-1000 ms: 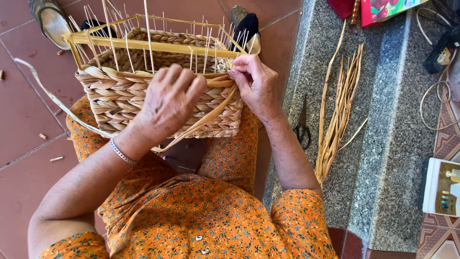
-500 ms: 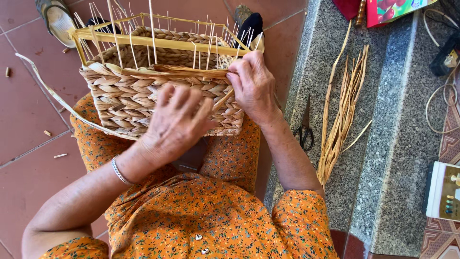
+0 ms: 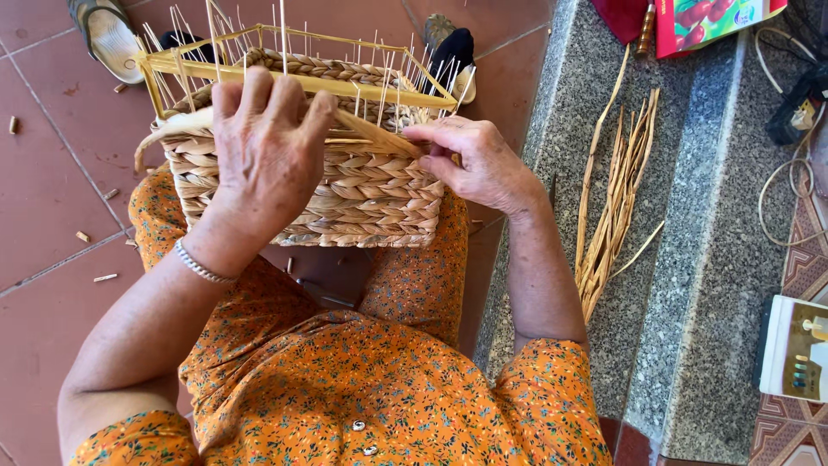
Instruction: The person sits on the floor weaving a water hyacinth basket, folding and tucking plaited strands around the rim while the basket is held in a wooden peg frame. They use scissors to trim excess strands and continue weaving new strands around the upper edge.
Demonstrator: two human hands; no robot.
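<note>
A half-woven straw basket [image 3: 362, 194] on a yellow wire frame rests on my lap, with thin upright stakes sticking out of its top edge. My left hand [image 3: 267, 147] is raised in front of the basket's near wall, fingers wrapped around a flat straw strand [image 3: 371, 134] that runs across the top row. My right hand [image 3: 474, 160] pinches the same strand at the basket's right corner and presses it against the weave.
A bundle of loose straw strands [image 3: 617, 198] lies on the grey stone step at the right. A sandal [image 3: 108, 34] and a dark shoe [image 3: 448, 47] lie beyond the basket on the red tiles. Cables and a white device [image 3: 793, 345] sit at the far right.
My left hand has risen from the basket's side wall to its top rim, pulling the strand up and across. The long strand tail at the left has been drawn in. My right hand stayed at the corner.
</note>
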